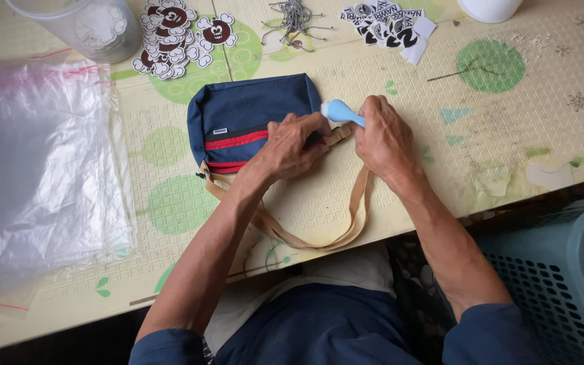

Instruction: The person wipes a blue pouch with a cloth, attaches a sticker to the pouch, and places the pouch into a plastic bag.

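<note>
Gripping a small light-blue tool (341, 112) in closed fingers, the right hand (384, 140) is pressing its rounded head against the right end of a navy pouch (248, 115), near where the tan strap (346, 226) is joining the bag. The left hand (290, 145) is lying flat over the pouch's lower right part, fingers curled onto the fabric and pinning it to the table (481, 155). The pouch is sitting in the middle of the table, its red stripes facing the near side and its strap looping toward the near edge.

Judging from this, the work is at the stage of fixing something at the strap end of the pouch; the next move is likely calling for a steady hold from the left hand while the tool is kept square to the spot.

To the left, a stack of clear plastic bags (42, 162) is lying well apart. At the far side are a clear cup (86, 23), a pile of round stickers (174, 34), a heap of small metal chains (295, 20) and black-and-white labels (386, 27). A blue basket (562, 284) is standing at the near right. Nothing is crowding the hands.
</note>
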